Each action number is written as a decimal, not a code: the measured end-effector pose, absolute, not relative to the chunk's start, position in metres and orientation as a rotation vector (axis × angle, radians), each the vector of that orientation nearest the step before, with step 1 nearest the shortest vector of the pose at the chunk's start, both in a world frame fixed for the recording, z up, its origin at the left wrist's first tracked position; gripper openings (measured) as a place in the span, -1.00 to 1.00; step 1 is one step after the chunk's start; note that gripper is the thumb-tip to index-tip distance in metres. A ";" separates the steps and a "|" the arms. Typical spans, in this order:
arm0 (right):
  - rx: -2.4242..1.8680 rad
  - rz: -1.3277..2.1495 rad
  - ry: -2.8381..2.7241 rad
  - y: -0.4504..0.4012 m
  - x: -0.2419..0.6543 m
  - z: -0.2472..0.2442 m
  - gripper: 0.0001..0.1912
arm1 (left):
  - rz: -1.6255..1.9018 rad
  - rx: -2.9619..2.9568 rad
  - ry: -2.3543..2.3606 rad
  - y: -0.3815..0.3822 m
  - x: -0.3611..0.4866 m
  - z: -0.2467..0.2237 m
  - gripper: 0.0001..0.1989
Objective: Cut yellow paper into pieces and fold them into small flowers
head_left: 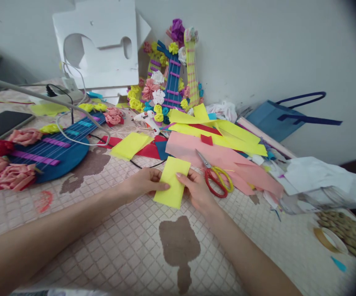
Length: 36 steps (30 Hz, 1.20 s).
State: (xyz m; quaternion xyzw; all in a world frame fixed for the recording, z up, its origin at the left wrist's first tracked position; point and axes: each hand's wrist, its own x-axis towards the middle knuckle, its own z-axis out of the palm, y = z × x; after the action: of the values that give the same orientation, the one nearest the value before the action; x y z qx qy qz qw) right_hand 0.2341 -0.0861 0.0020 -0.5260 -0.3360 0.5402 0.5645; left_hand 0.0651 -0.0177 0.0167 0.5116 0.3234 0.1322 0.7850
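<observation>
Between both hands, a yellow crepe paper rectangle (172, 187) is held up just above the table. My left hand (145, 182) pinches its left edge with the thumb on top. On the opposite edge my right hand (196, 187) grips it, thumb also in front; the fingers behind are partly hidden. Close to the right hand lie scissors (217, 181) with one red and one yellow handle loop. Beyond the left hand rests another piece of yellow paper (130, 146), over red and blue scraps. A large pink paper sheet (193, 146) spreads behind the hands.
A blue guitar-shaped craft (69, 158) with paper flowers lies left; similar decorated guitars (173, 78) lean on the wall. A white glue gun (147, 120) sits behind. At right are a blue bag (276, 119), a tape roll (329, 240) and white plastic (326, 176). A pale cable crosses the left.
</observation>
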 end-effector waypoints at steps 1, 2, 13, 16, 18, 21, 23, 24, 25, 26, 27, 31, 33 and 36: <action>-1.240 1.272 -0.794 -0.086 0.234 0.002 -0.67 | 0.286 1.104 0.699 -0.018 0.065 0.017 -0.72; -1.243 1.273 -0.795 -0.086 0.234 0.002 -0.66 | 0.287 1.106 0.703 -0.018 0.065 0.018 -0.72; -1.284 1.396 -0.926 -0.093 0.232 0.009 -0.64 | 0.316 1.230 0.708 -0.011 0.062 0.016 -0.60; -1.305 1.386 -1.021 -0.095 0.232 0.008 -0.66 | 0.359 1.245 0.725 -0.008 0.061 0.015 -0.58; -1.312 1.383 -1.059 -0.094 0.233 0.007 -0.68 | 0.391 1.240 0.756 -0.006 0.061 0.015 -0.60; -1.321 1.361 -1.081 -0.093 0.234 0.005 -0.70 | 0.396 1.226 0.769 -0.005 0.061 0.015 -0.60; -1.320 1.344 -1.084 -0.092 0.234 0.004 -0.69 | 0.379 1.236 0.748 -0.006 0.062 0.015 -0.59; -1.320 1.341 -1.085 -0.092 0.234 0.004 -0.68 | 0.374 1.246 0.738 -0.006 0.062 0.014 -0.58; -1.320 1.339 -1.086 -0.092 0.234 0.004 -0.68 | 0.372 1.254 0.731 -0.007 0.062 0.014 -0.58; -1.318 1.341 -1.085 -0.092 0.234 0.004 -0.68 | 0.377 1.258 0.731 -0.007 0.062 0.015 -0.58; -1.313 1.347 -1.085 -0.093 0.234 0.005 -0.68 | 0.386 1.260 0.735 -0.007 0.062 0.015 -0.57; -1.300 1.383 -1.086 -0.094 0.233 0.009 -0.66 | 0.425 1.286 0.756 -0.007 0.063 0.018 -0.61; -1.294 1.394 -1.093 -0.095 0.233 0.010 -0.64 | 0.421 1.305 0.739 -0.005 0.062 0.019 -0.63; -1.239 1.404 -1.051 -0.094 0.235 0.012 -0.60 | 0.370 1.334 0.671 -0.002 0.061 0.017 -0.63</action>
State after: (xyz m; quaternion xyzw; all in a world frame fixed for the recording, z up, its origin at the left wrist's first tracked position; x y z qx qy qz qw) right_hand 0.2346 -0.0940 0.0115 -0.5073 -0.4302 0.5748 0.4767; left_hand 0.0613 -0.0024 0.0165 0.6033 0.3035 0.1672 0.7183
